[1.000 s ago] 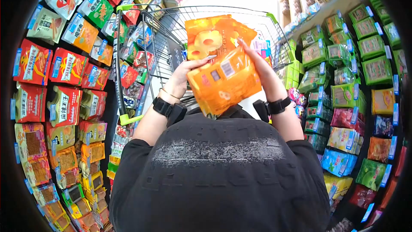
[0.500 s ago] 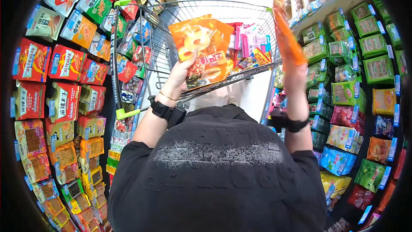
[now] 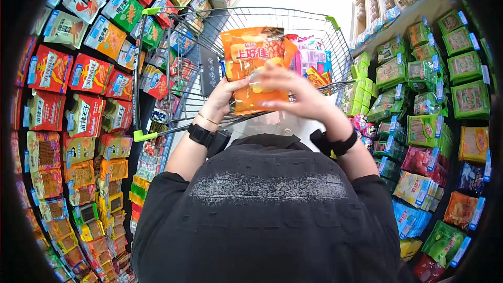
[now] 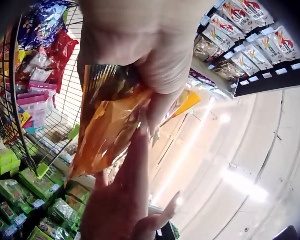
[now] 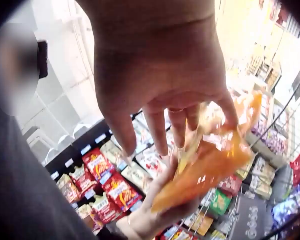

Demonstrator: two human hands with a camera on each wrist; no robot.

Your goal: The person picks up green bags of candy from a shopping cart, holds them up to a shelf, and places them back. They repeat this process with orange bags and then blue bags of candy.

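Held up over the near side of the shopping cart (image 3: 242,9) is an orange snack bag (image 3: 250,63) with white lettering and fruit pictures. My left hand (image 3: 222,98) grips it by its left edge, thumb across the front. Another orange edge (image 3: 290,50) shows behind it on the right. My right hand (image 3: 306,97), blurred, has its fingers spread in front of the bag's right side. In the right wrist view, that hand's fingers extend beside the orange bag (image 5: 205,170), with none curled round it.
Pink and purple packets (image 3: 313,57) lie in the cart basket. Close on the left stand racks of red snack bags (image 3: 47,68); green packets (image 3: 469,97) fill racks on the right. Small green boxes (image 3: 357,91) are stacked beside the cart's right side.
Half a second ago my right hand held an orange bag far out to the right; it has since come back to the middle and holds none. The left hand's bag now faces forward upright.
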